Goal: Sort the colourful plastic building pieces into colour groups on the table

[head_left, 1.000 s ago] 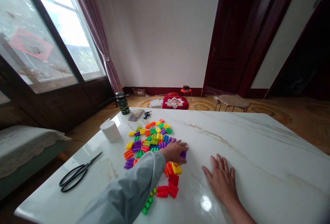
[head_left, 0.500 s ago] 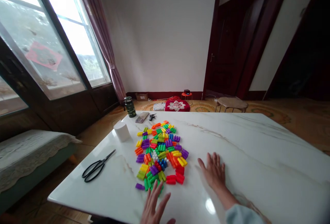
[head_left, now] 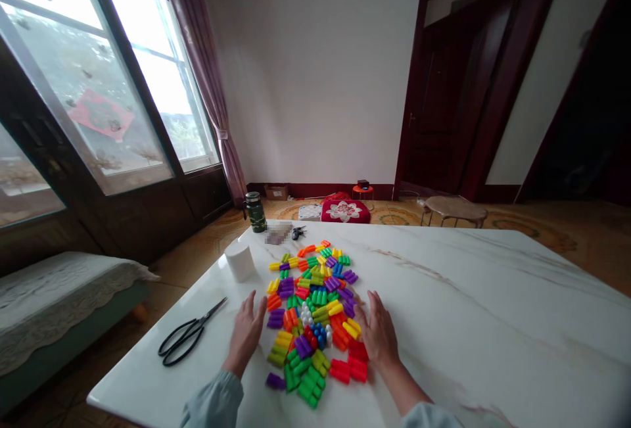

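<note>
A spread of colourful plastic building blocks point(head_left: 310, 309) lies across the white marble-look table point(head_left: 444, 309), in purple, green, orange, yellow, red, blue and white. Just left of the blocks is my left hand point(head_left: 246, 326), fingers stretched out and holding nothing. On the opposite side my right hand point(head_left: 378, 329) is beside the red and yellow blocks, its fingers also extended and holding nothing. Whether its fingertips touch the blocks I cannot tell. A single purple block point(head_left: 275, 381) sits apart at the near left of the pile.
Black-handled scissors point(head_left: 185, 339) lie at the table's left. Behind them stand a white paper roll point(head_left: 239, 262) and a camouflage flask point(head_left: 255, 212), near a pixelated flat item point(head_left: 279, 233) and keys point(head_left: 298, 233). A stool point(head_left: 454, 208) is beyond the far edge.
My left hand has moved from the near edge of the blocks to their left side. My right hand has come leftward, close to the blocks. The camera view has shifted slightly.
</note>
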### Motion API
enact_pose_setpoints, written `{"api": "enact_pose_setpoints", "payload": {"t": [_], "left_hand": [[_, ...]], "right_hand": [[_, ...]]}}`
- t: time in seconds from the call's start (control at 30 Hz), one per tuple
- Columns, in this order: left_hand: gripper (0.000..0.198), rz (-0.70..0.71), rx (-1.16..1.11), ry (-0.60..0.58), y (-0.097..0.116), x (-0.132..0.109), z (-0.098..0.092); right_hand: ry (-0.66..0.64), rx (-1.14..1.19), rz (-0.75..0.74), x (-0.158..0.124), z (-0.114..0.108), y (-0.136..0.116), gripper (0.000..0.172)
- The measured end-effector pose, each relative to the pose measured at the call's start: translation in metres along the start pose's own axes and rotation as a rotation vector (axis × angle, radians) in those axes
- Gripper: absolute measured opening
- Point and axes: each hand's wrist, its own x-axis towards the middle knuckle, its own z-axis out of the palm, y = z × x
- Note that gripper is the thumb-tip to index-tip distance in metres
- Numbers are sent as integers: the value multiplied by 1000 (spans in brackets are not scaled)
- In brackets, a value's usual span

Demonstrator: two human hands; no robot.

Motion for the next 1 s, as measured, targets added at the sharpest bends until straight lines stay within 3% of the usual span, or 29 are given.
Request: {"api": "enact_pose_setpoints", "payload": {"t": [0.1,0.23,0.43,0.6,0.87,1.0], "left_hand": [[64,-2,-92,-55,6,44,16],[62,95,-166,-151,11,59,43],[56,215,-185,-205,36,46,69],[49,308,-90,-265,71,34,95],[46,320,-82,-274,115,9,133],[46,353,-147,-334,127,-1,138]], "right_hand": [[8,65,13,29,1,14,77],[-42,34,28,66,10,14,74],[-212,64,-107,87,12,-7,55],[-249,172,-129,85,-4,-9,56],[-210,244,-152,71,-28,19,59],[-150,326,-161,68,-34,35,57]]}}
